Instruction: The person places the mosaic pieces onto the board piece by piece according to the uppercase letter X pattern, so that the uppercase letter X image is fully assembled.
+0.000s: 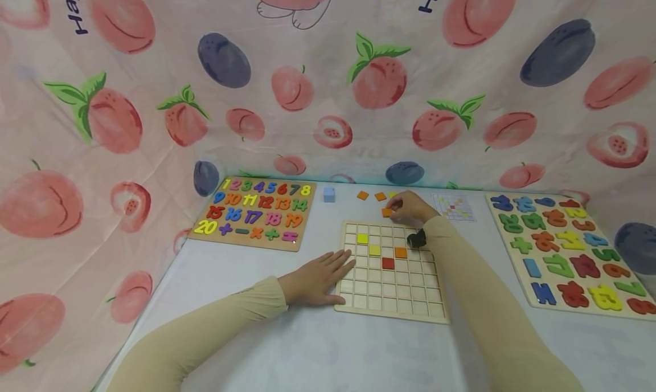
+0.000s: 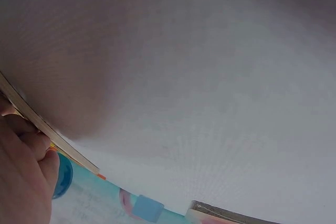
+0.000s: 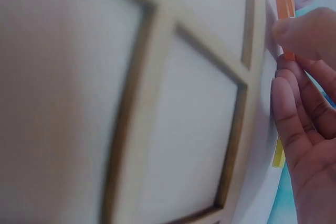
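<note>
A wooden grid board (image 1: pixel 359 307) lies flat on the table, with two yellow tiles, a red tile (image 1: pixel 388 263) and an orange tile (image 1: pixel 401 253) set in its squares. My left hand (image 1: pixel 318 278) rests on the board's left edge, fingers straight and spread; its knuckles show beside that edge in the left wrist view. Just beyond the far edge, my right hand (image 1: pixel 410 205) pinches a loose orange tile (image 1: pixel 386 212) between thumb and fingers. The right wrist view shows this tile (image 3: pixel 290 51) under the thumb, with a yellow tile (image 3: pixel 279 153) below the fingers.
Two more orange tiles (image 1: pixel 362 195) and a yellow one (image 1: pixel 392 194) lie behind the board, near a blue cube (image 1: pixel 329 195). A printed grid card (image 1: pixel 463 212) sits right of them. Number puzzle boards flank the area, one left (image 1: pixel 246 243), one right (image 1: pixel 523 284). A patterned cloth (image 1: pixel 333 96) hangs behind.
</note>
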Tool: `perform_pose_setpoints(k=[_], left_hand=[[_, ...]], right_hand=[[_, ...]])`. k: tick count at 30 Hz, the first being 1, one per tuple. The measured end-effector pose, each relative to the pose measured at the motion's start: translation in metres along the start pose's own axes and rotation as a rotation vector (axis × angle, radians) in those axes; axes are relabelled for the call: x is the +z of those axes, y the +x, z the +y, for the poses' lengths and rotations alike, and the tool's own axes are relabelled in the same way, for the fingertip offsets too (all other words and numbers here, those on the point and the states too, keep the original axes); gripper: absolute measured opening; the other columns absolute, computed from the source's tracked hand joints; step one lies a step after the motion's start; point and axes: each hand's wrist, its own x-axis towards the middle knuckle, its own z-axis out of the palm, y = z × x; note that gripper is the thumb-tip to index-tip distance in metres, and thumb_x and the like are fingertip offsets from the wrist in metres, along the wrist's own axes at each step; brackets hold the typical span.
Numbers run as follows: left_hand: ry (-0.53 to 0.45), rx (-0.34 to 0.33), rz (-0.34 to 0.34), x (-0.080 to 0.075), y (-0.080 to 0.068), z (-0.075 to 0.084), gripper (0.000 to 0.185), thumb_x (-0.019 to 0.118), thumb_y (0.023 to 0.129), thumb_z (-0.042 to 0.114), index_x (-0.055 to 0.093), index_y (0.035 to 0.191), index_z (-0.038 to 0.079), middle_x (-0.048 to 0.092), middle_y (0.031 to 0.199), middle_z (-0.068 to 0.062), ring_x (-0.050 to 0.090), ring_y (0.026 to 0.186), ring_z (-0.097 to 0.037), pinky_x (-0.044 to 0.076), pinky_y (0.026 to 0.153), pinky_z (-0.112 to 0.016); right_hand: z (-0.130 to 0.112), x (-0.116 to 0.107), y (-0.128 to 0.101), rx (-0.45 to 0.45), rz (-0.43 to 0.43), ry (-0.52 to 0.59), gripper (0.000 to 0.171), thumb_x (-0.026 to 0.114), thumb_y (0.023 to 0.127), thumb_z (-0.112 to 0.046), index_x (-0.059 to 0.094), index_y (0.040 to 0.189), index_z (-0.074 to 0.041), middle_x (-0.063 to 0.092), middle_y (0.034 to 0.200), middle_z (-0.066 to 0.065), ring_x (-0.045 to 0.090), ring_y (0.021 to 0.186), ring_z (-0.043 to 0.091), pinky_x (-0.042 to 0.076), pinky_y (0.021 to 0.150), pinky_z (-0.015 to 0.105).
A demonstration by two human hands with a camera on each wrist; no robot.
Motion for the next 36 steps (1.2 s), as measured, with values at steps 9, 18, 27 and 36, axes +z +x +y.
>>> perform_pose_setpoints(k=[9, 18, 27, 36], left_hand=[[0.005, 0.005, 0.001, -0.001, 0.0, 0.0, 0.085, 0.035, 0.091, 0.064, 0.01, 0.152, 0.01, 0.008, 0.159, -0.012, 0.01, 0.148, -0.025, 0.017, 0.12, -0.036], [0.029, 0.009, 0.004, -0.001, 0.001, 0.001, 0.086, 0.034, 0.091, 0.065, 0.009, 0.152, 0.01, 0.008, 0.159, -0.012, 0.011, 0.148, -0.024, 0.017, 0.12, -0.035], [0.025, 0.006, 0.003, -0.002, 0.0, 0.001, 0.086, 0.035, 0.091, 0.065, 0.01, 0.152, 0.01, 0.009, 0.159, -0.012, 0.011, 0.148, -0.025, 0.018, 0.12, -0.036], [0.016, -0.012, -0.019, -0.003, 0.0, 0.002, 0.086, 0.035, 0.091, 0.065, 0.009, 0.152, 0.011, 0.007, 0.16, -0.01, 0.009, 0.148, -0.023, 0.016, 0.12, -0.035]], right_hand=[[0.008, 0.001, -0.002, 0.007, 0.016, 0.061, 0.026, 0.068, 0.079, -0.003, 0.066, 0.104, 0.003, 0.065, 0.1, 0.017, 0.058, 0.087, 0.02, 0.05, 0.081, 0.034], [0.014, -0.002, -0.01, 0.012, 0.048, 0.123, 0.03, 0.07, 0.082, -0.006, 0.067, 0.111, 0.002, 0.065, 0.11, 0.02, 0.062, 0.095, 0.025, 0.051, 0.09, 0.042], [0.007, -0.01, -0.021, 0.034, 0.07, 0.181, 0.031, 0.069, 0.083, -0.007, 0.066, 0.114, -0.001, 0.065, 0.113, 0.02, 0.062, 0.097, 0.021, 0.051, 0.091, 0.039], [-0.002, -0.017, -0.039, -0.026, 0.064, 0.257, 0.035, 0.069, 0.084, -0.009, 0.063, 0.117, 0.003, 0.064, 0.111, 0.021, 0.061, 0.088, 0.007, 0.052, 0.083, 0.026]])
